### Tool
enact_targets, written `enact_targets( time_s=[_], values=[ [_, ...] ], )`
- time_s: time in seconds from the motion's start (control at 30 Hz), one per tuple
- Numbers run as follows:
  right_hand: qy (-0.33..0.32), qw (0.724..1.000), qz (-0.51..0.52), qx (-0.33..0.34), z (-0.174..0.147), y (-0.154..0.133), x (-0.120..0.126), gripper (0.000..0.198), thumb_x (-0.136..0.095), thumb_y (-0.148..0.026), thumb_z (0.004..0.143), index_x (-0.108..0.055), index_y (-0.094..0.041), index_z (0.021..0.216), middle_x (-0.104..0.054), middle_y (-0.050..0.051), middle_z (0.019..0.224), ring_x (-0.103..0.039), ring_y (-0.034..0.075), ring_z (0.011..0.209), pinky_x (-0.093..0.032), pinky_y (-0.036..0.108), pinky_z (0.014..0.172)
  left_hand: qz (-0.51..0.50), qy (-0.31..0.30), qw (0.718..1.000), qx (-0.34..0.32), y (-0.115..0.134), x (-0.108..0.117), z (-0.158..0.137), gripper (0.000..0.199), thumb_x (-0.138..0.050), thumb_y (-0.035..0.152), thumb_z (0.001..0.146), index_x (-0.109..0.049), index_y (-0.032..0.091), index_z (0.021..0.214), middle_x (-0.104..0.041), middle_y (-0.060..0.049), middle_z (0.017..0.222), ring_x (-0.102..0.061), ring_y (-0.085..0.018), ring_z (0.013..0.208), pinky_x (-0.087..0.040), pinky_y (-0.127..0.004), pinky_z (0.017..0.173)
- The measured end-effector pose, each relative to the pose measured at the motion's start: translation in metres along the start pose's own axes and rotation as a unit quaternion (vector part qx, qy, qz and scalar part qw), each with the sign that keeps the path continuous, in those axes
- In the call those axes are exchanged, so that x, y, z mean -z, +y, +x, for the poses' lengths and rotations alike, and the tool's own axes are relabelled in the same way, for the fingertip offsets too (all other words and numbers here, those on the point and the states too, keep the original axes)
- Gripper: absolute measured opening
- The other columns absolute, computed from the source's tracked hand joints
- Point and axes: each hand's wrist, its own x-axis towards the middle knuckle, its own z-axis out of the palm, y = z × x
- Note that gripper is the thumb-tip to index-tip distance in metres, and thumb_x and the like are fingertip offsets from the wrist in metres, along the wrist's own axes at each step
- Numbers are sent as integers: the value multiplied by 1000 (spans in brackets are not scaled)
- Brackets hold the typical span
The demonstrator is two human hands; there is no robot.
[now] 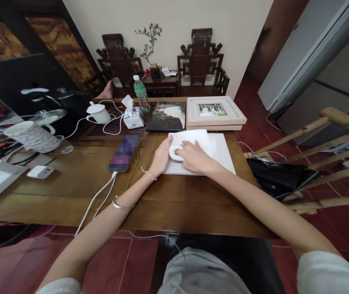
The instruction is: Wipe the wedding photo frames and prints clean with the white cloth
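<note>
The right hand (194, 157) spreads its fingers over the white cloth (197, 137) beneath it; whether it pinches, I cannot tell, nor the left hand's (161, 157) grip beside it. Pushing hard might slide the board (223, 157) below into the picture frame (213, 109) beyond.

White cloth (201, 140), soft and plain, its near left edge curling into a thick rounded fold, and it's lying across the upper left and middle of the white panel (224, 157)! The panel, smooth and rectangular, sits flat, right side uncovered, on the wooden table (174, 204).
</note>
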Motion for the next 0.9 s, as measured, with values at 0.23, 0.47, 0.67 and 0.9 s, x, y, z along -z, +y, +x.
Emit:
enact_targets(
  time_s=[0.23, 0.47, 0.67, 0.9],
  values=[
    [-56, 985, 32, 163, -50, -9, 11, 33, -47, -3, 74, -66, -18, 96, -65, 13, 106, -58, 24, 101, -40, 36, 86, -3, 17, 1000, -18, 3, -1, -1, 56, -19, 44, 100, -51, 12, 133, -49, -11, 142, -44, -21, 133, -31, -41, 114],
    [-51, 999, -10, 8, -36, 23, 22, 37, -42, -6, 76, -65, -15, 103, -67, 16, 96, -62, 25, 82, -40, 32, 64, 112, -79, 988, -74, -6, -10, -5, 44, -35, 29, 95, -51, 11, 131, -48, -15, 142, -40, -26, 136, -29, -47, 115],
    [-26, 995, 27, -88, 35, 35, 25, 34, -42, -16, 85, -64, -12, 110, -66, 19, 110, -63, 27, 94, -42, 30, 69, 138, -92, 982, -89, -9, -9, -5, 45, -34, 24, 93, -51, 6, 131, -47, -19, 142, -40, -28, 136, -30, -47, 115],
    [-56, 992, 69, -91, 95, 20, 33, 38, -48, -23, 85, -61, -13, 120, -62, 18, 121, -62, 26, 99, -45, 28, 77, 145, -96, 980, -101, -5, -5, -4, 42, -36, 24, 93, -52, 9, 129, -51, -17, 138, -44, -28, 132, -33, -48, 113]
  ],
)
